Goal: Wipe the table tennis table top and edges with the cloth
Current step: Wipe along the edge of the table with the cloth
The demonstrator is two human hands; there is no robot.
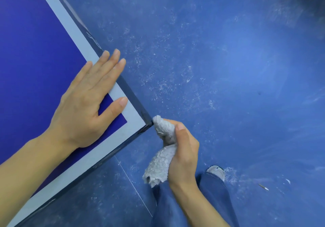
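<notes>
Cloth (158, 167), grey and fluffy, is bunched in the right hand (182, 154), whose fingers and thumb curl tightly round its middle. The top of the cloth pokes out above the thumb and touches the very corner of the table (26, 51), against the dark side edge (130, 93). Its loose lower end hangs free below the hand, clear of the table.

The left hand (84, 103) lies flat on the table top just inside that corner, holding nothing. Its fingers are straight and spread across the pale border stripe (73, 30), and the fingertips reach over the side edge. The thumb points toward the corner, near the cloth but apart from it.

Around the table lies a blue floor (228, 68), scuffed with whitish marks and dust. A thin white line (133, 182) crosses the floor below the table's near edge. The person's leg in blue jeans (211, 200) and a light shoe (217, 171) stand beside the right hand. A small scrap of litter (263, 186) lies on the floor to the right of the shoe.
</notes>
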